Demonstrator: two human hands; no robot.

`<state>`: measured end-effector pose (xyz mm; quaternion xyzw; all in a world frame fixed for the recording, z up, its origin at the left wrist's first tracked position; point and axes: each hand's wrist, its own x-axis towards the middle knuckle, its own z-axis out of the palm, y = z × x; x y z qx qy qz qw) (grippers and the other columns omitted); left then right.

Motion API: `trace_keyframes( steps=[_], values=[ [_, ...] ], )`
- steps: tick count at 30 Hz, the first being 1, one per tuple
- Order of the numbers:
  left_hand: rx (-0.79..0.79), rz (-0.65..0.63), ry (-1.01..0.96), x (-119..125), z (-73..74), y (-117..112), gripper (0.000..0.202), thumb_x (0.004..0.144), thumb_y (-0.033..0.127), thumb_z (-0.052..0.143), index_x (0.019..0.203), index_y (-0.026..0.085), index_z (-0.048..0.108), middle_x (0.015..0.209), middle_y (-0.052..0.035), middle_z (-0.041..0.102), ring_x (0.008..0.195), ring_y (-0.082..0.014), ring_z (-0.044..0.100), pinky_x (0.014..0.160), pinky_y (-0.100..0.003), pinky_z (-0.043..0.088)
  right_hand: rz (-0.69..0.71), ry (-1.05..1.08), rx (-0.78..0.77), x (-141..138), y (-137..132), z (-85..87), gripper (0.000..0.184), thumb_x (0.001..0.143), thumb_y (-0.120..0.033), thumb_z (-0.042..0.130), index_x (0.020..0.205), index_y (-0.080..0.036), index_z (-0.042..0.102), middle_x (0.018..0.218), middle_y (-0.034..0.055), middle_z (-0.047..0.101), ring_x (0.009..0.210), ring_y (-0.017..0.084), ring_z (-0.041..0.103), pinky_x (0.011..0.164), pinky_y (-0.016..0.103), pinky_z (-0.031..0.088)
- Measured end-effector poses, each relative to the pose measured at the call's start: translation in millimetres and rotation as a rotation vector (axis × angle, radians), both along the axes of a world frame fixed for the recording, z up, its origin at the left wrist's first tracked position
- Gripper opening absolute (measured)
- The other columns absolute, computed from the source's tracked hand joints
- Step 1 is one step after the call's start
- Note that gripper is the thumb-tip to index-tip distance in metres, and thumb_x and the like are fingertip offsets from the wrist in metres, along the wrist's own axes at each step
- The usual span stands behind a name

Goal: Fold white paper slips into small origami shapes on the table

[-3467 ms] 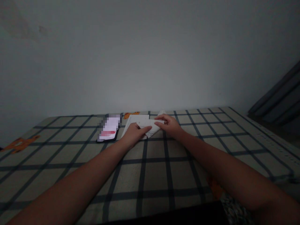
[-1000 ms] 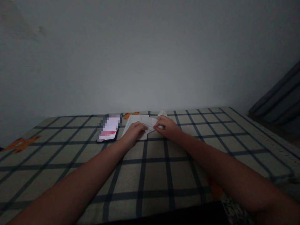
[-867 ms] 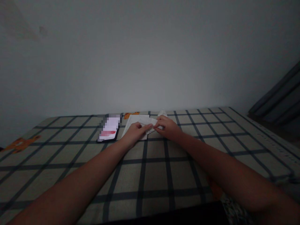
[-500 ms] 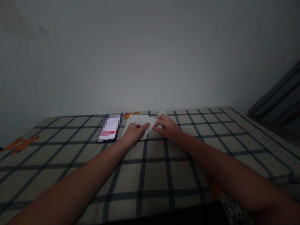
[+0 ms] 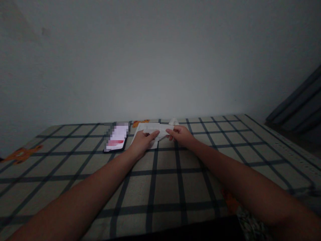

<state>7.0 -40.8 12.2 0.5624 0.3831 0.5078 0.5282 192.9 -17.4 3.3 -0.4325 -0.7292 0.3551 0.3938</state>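
A sheet of white paper (image 5: 162,129) with faint printing is held between my two hands. My left hand (image 5: 142,142) grips its left side, thumb on top and fingers mostly hidden below. At its right end, my right hand (image 5: 182,134) pinches the paper between thumb and fingers. Under and behind lies more white paper (image 5: 136,133), flat on the checked cloth. Just beyond my right hand stands a small pale, crumpled-looking piece (image 5: 173,121), too dim to name for certain.
A phone (image 5: 117,137) with a lit, blurred screen lies left of the papers. The checked cloth (image 5: 165,187) with orange patches (image 5: 23,154) covers the surface up to a grey wall (image 5: 160,60). Dark folded fabric (image 5: 298,97) hangs at the right.
My right hand has shifted its grip: the thumb now lies over the paper's right end, with fingers beneath. The held sheet appears raised and flatter. My left hand has barely moved.
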Motion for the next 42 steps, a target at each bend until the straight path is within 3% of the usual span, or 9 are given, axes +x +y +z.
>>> trace_keyframes(
  steps=[7,13,23,42],
  values=[
    [-0.057,0.025,-0.082,2.8,0.3,-1.7,0.034,0.066,0.032,0.068,0.094,0.014,0.064,0.095,-0.0102,0.067,0.084,-0.0201,0.062,0.074,-0.030,0.047,-0.030,-0.048,0.071,2.3,-3.5,5.2,0.034,0.079,-0.042,0.049,0.070,-0.012,0.062,0.060,0.0035,0.061,0.053,0.010,0.053,0.050,0.020,0.037],
    [-0.107,0.091,-0.063,-0.1,-6.1,6.0,0.037,0.066,0.039,0.066,0.091,0.011,0.065,0.091,-0.0127,0.068,0.075,-0.0186,0.063,0.067,-0.029,0.047,-0.078,-0.025,0.092,0.7,-4.5,7.6,0.030,0.078,-0.038,0.052,0.066,-0.012,0.061,0.059,0.0027,0.061,0.052,0.009,0.051,0.049,0.021,0.036],
    [-0.034,0.086,-0.031,-1.3,-7.5,8.0,0.040,0.067,0.040,0.065,0.093,0.009,0.063,0.095,-0.0132,0.067,0.081,-0.0201,0.062,0.075,-0.031,0.046,-0.095,-0.030,0.108,1.5,-2.5,6.5,0.030,0.078,-0.038,0.051,0.064,-0.012,0.059,0.057,0.0022,0.060,0.051,0.009,0.051,0.049,0.020,0.036],
    [-0.003,0.070,-0.101,0.5,-5.0,5.4,0.039,0.070,0.038,0.063,0.098,0.011,0.062,0.098,-0.0127,0.066,0.085,-0.0198,0.062,0.078,-0.031,0.047,-0.056,0.194,-0.055,1.5,0.3,7.1,0.026,0.076,-0.039,0.054,0.070,-0.013,0.056,0.064,0.0023,0.060,0.051,0.007,0.051,0.050,0.020,0.040]
  ],
)
